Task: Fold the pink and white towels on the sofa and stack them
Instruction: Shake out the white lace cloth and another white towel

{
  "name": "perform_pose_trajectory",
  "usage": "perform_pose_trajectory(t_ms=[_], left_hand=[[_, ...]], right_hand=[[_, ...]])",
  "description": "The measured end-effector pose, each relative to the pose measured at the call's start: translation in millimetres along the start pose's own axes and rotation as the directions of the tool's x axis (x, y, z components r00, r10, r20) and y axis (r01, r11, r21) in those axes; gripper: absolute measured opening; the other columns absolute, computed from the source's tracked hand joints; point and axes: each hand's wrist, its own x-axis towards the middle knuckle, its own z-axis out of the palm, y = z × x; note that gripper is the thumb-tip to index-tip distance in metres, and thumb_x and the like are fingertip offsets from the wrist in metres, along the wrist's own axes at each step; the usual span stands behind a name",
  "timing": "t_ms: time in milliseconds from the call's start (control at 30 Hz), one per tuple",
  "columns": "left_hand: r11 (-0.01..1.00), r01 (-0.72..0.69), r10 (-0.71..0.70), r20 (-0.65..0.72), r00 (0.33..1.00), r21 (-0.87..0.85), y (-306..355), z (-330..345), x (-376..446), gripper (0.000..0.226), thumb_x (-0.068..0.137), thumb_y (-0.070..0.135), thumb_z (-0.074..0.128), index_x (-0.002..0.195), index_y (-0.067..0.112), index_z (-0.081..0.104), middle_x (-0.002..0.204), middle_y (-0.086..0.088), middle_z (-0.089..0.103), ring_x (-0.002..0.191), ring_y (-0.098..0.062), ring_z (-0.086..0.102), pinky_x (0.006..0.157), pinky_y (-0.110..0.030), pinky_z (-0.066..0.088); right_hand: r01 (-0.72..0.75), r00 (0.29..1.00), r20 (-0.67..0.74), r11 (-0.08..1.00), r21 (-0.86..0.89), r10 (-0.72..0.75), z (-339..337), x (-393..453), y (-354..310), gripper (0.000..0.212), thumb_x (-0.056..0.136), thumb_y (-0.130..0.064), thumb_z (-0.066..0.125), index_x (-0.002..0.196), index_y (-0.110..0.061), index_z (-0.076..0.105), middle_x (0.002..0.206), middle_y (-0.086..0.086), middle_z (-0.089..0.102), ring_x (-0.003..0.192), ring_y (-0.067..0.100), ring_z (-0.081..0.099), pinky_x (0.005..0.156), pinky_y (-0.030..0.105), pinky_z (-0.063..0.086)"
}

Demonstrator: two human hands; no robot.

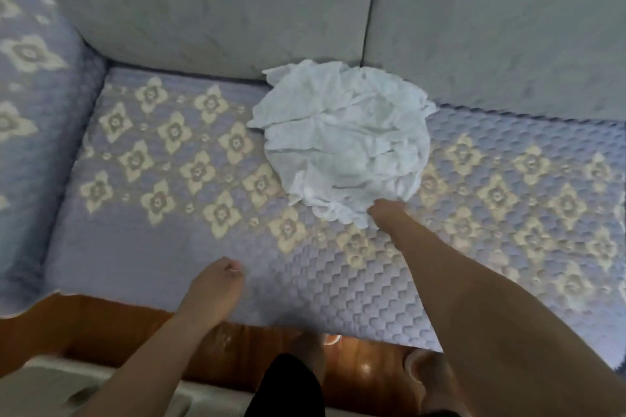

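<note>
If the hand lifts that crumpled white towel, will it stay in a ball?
Probably not. The crumpled white towel lies in loose soft folds, so it would likely droop and unfurl. It looks thin, so probably light. The right hand at its near edge should lift it easily.

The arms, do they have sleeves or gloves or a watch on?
No. Both arms are bare as far up as the picture shows: no sleeves, no gloves, no watch or bracelet on either wrist. The left hand and the right hand are bare too. The picture is too blurry to tell whether any finger has a ring.
</note>
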Motion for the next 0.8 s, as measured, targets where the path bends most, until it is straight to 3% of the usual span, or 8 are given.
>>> perform_pose_trajectory(t_ms=[100, 167, 267, 400, 500, 600, 700, 800], left_hand=[[1.0, -0.005, 0.003, 0.074, 0.997, 0.027, 4.9, -4.7, -4.3, 0.017, 0.099, 0.018, 0.043, 0.091, 0.014, 0.057, 0.093, -0.007, 0.06, 0.08, -0.022, 0.058, 0.065, -0.033, 0.04], [0.997, -0.07, 0.064, 0.137, 0.988, 0.036, 14.9, -3.7, -20.5, 0.016, 0.097, 0.013, 0.044, 0.084, 0.015, 0.054, 0.096, -0.008, 0.058, 0.078, -0.018, 0.055, 0.068, -0.034, 0.039], [0.98, -0.2, 0.195, 0.167, 0.967, 0.016, 35.4, -8.3, -56.2, 0.013, 0.098, 0.016, 0.048, 0.092, 0.019, 0.06, 0.105, -0.003, 0.061, 0.093, -0.019, 0.06, 0.083, -0.034, 0.045], [0.92, -0.293, 0.347, 0.192, 0.918, -0.26, 77.1, -20.9, -123.5, 0.055, 0.096, 0.019, 0.063, 0.146, 0.026, 0.04, 0.125, 0.001, 0.054, 0.113, -0.016, 0.057, 0.091, -0.029, 0.046], [0.811, -0.521, 0.58, 0.246, 0.776, -0.266, 113.2, -23.5, -168.6, 0.095, 0.086, 0.029, 0.077, 0.156, 0.04, 0.014, 0.154, 0.01, 0.021, 0.139, -0.012, 0.035, 0.108, -0.031, 0.04], [0.627, -0.755, 0.778, 0.193, 0.598, -0.189, 157.9, -13.1, -221.5, 0.118, 0.071, 0.051, 0.085, 0.154, 0.05, 0.001, 0.162, 0.02, -0.003, 0.149, -0.003, 0.01, 0.121, -0.035, 0.027], [0.468, -0.828, 0.878, 0.056, 0.475, -0.309, 199.6, 1.0, -287.4, 0.12, 0.062, 0.072, 0.08, 0.155, 0.04, 0.012, 0.159, 0.017, 0.025, 0.145, 0.0, 0.029, 0.116, -0.035, 0.037], [0.329, -0.826, 0.879, -0.17, 0.445, -0.458, 228.8, -8.0, -355.8, 0.076, 0.075, 0.063, 0.069, 0.141, 0.035, 0.043, 0.132, 0.019, 0.059, 0.119, 0.009, 0.055, 0.1, -0.019, 0.049]], right_hand=[[-0.048, 0.999, 0.01, 0.847, 0.529, 0.05, 8.8, -43.1, -1.3, 0.032, 0.097, -0.026, 0.057, 0.121, -0.004, 0.063, 0.117, 0.01, 0.068, 0.106, 0.029, 0.065, 0.096, 0.038, 0.051], [-0.038, 0.999, 0.012, 0.52, 0.853, 0.053, -8.8, -87.2, 2.7, 0.026, 0.097, -0.018, 0.061, 0.116, -0.001, 0.067, 0.117, 0.014, 0.071, 0.106, 0.03, 0.069, 0.098, 0.044, 0.054], [-0.036, 0.996, 0.058, 0.275, 0.961, -0.072, -50.5, -174.7, 1.3, 0.03, 0.103, -0.008, 0.049, 0.129, 0.001, 0.059, 0.129, 0.017, 0.066, 0.113, 0.028, 0.065, 0.093, 0.037, 0.057], [-0.018, 0.969, 0.081, 0.262, 0.965, -0.232, -113.4, -307.9, -10.9, 0.033, 0.101, -0.001, 0.046, 0.133, -0.002, 0.055, 0.131, 0.02, 0.064, 0.112, 0.033, 0.066, 0.082, 0.037, 0.061], [0.068, 0.956, -0.01, 0.187, 0.98, -0.294, -153.1, -389.1, -19.6, 0.031, 0.099, 0.001, 0.047, 0.127, -0.001, 0.061, 0.124, 0.02, 0.068, 0.099, 0.029, 0.072, 0.069, 0.03, 0.061], [0.214, 0.908, -0.145, 0.139, 0.967, -0.392, -180.9, -459.8, -35.6, 0.021, 0.094, 0.002, 0.053, 0.107, 0.001, 0.07, 0.105, 0.019, 0.072, 0.079, 0.024, 0.07, 0.059, 0.027, 0.059], [0.38, 0.816, -0.243, 0.171, 0.909, -0.524, -203.3, -502.4, -45.3, 0.019, 0.094, -0.002, 0.055, 0.102, 0.0, 0.072, 0.099, 0.021, 0.071, 0.087, 0.027, 0.069, 0.077, 0.036, 0.06], [0.521, 0.722, -0.276, 0.237, 0.82, -0.634, -229.3, -529.2, -50.6, 0.023, 0.101, -0.008, 0.05, 0.103, -0.002, 0.072, 0.093, 0.013, 0.074, 0.084, 0.02, 0.07, 0.075, 0.029, 0.058]])
